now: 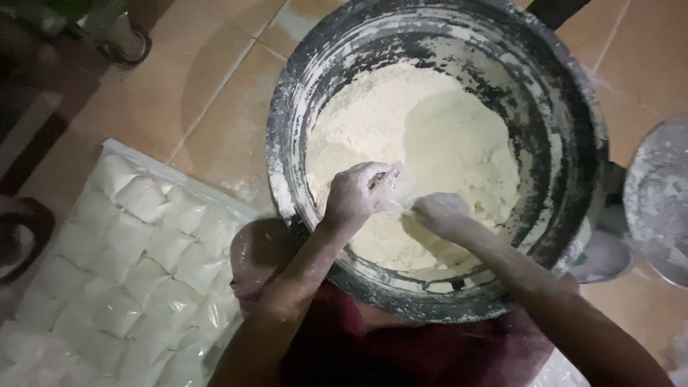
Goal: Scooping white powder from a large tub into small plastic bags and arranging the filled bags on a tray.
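Flour-dusted, the left hand [356, 195] is closed on the rim of a thin clear plastic bag [396, 192], holding its mouth up over the heap of pale flour [423, 136]. The right hand [438, 213] lies just beside it, low against the flour; whether its fingers are cupped, spread or gripping the bag I cannot tell, since powder and dim light blur them. By my reading this is the filling step, and the next move calls for keeping the bag mouth open and steady while flour goes in. Both hands work inside a large dark basin [573, 143] caked with white, standing on a tiled floor [201, 93]. To the left, rows of filled bags [136, 265] lie flat. A floured metal lid or pan [663, 197] is cut off at right.
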